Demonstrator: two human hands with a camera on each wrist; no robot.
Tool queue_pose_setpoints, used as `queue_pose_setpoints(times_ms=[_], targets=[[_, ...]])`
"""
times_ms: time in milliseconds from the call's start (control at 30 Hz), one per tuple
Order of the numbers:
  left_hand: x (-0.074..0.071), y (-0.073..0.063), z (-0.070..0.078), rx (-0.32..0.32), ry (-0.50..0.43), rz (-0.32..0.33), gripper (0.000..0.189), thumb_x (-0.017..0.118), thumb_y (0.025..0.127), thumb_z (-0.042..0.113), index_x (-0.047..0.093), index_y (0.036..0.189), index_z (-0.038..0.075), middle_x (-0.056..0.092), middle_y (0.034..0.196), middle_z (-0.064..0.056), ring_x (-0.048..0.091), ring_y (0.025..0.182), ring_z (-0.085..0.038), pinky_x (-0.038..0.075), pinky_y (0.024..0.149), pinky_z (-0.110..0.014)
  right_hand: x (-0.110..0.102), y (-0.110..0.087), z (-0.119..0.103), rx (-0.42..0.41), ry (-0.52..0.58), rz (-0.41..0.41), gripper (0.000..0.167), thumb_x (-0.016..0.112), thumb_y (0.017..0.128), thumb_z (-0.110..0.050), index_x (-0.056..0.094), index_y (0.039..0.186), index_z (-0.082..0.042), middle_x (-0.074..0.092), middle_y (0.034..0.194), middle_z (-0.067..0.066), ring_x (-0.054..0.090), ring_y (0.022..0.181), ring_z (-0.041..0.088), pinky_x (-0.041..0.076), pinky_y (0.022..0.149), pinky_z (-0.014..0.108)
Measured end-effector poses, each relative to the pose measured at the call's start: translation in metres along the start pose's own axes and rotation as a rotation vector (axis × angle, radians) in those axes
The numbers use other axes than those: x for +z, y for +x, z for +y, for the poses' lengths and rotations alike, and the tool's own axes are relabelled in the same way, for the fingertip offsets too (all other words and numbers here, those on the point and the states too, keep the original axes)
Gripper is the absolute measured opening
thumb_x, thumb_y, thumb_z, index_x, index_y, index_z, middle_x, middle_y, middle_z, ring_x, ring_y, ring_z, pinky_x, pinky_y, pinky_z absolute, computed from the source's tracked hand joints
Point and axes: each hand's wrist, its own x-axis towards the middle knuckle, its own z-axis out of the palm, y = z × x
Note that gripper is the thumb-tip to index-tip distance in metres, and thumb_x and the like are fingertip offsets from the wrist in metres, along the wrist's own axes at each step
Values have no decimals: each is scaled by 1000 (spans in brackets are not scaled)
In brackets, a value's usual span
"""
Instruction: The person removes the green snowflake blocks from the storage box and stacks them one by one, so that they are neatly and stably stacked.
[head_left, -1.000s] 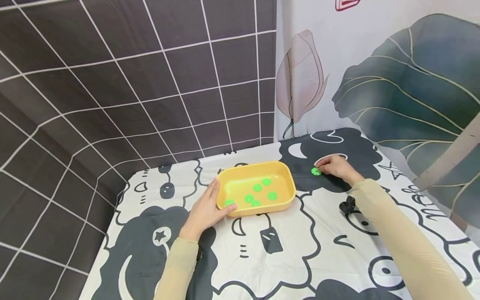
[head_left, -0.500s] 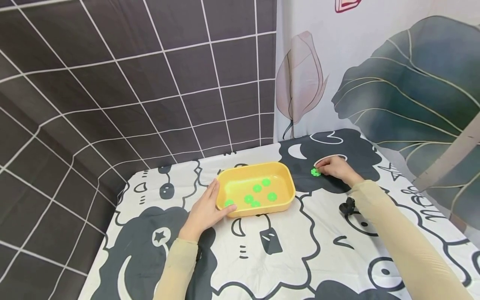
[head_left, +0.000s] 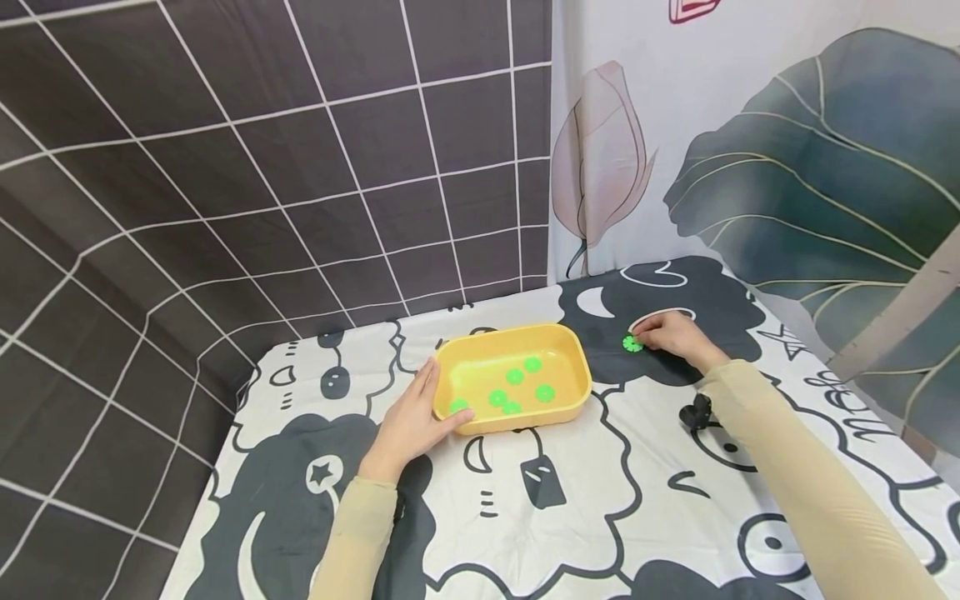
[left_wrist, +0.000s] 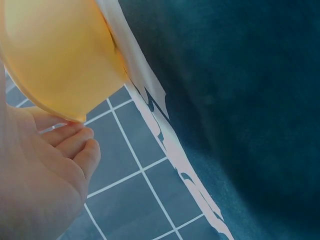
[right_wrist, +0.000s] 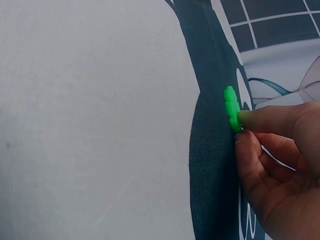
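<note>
The left hand (head_left: 408,429) grips a yellow tray (head_left: 467,372), fingers at its left end, thumb over the near rim. Smooth and round-cornered, the tray lies right of those fingers, bright green pieces (head_left: 545,392) inside. Farther right, a thin, scalloped, vivid green disc (head_left: 631,343) tips the right hand (head_left: 675,335), whose fingers pinch it.
</note>
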Motion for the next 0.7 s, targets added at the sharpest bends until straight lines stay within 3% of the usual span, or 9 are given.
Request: queue_pose_setpoints(times_ms=[300, 533, 700], targets=[[4, 0, -3, 2, -5, -4, 111, 56, 84, 79, 19, 160, 6, 18, 168, -8, 27, 150, -29, 35, 115, -49, -2, 0, -1, 9, 35, -19, 28, 66, 93, -6, 69, 113, 14, 73, 99, 16, 61, 76, 6, 54, 68, 23], [2, 1, -3, 8, -13, 2, 111, 56, 84, 79, 20, 160, 5, 19, 168, -9, 27, 150, -29, 35, 114, -50, -5, 1, -2, 24, 77, -56, 31, 63, 96, -7, 66, 116, 15, 71, 107, 20, 64, 82, 10, 55, 71, 22], [3, 1, -3, 14, -12, 3, 111, 56, 84, 79, 21, 159, 6, 19, 168, -9, 28, 150, -28, 36, 114, -49, -9, 3, -4, 34, 48, -75, 35, 61, 99, -12, 65, 120, 15, 68, 113, 25, 66, 90, 19, 57, 78, 29]])
